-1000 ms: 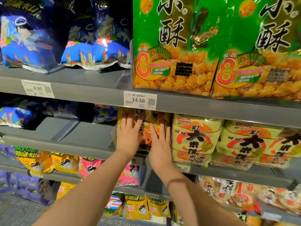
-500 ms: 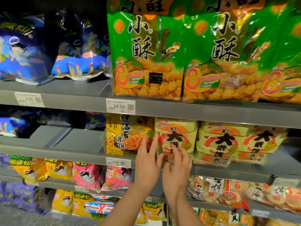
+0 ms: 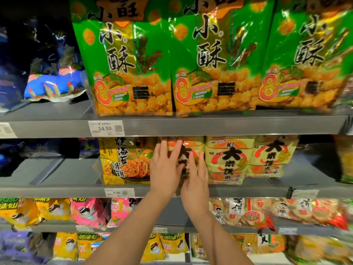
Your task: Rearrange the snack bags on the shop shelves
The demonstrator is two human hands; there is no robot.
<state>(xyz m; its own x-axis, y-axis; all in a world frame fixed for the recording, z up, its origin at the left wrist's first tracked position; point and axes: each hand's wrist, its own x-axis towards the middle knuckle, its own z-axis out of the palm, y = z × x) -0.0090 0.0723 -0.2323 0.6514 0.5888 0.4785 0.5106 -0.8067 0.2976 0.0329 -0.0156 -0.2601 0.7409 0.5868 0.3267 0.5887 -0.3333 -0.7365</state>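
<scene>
Here the left hand [image 3: 165,169] and right hand [image 3: 194,180] lie flat, fingers straight, on a pale cracker bag [image 3: 188,150] standing on the middle shelf [image 3: 248,190]. The left hand is at its 9 o'clock side and the right at 5 o'clock. A yellow bag [image 3: 126,161] stands just beside, at 9 o'clock.

Grey metal shelving fills the view, with 3 front lips running across it. The top shelf [image 3: 210,125] carries a white price label reading 14.50 [image 3: 106,128], and part of another label [image 3: 5,130] shows at the left edge. The middle shelf [image 3: 57,190] has a bare grey deck on its left, crossed by a raised diagonal ridge [image 3: 45,170], and a label reading 9.99 [image 3: 118,192] on its lip. An upper clear divider [image 3: 86,87] and a lower clear divider [image 3: 97,170] stand upright on these 2 shelves. The lower shelf [image 3: 172,229] bears small blurred labels. The upper left recess is dark, while the shelf lips are evenly lit.
</scene>
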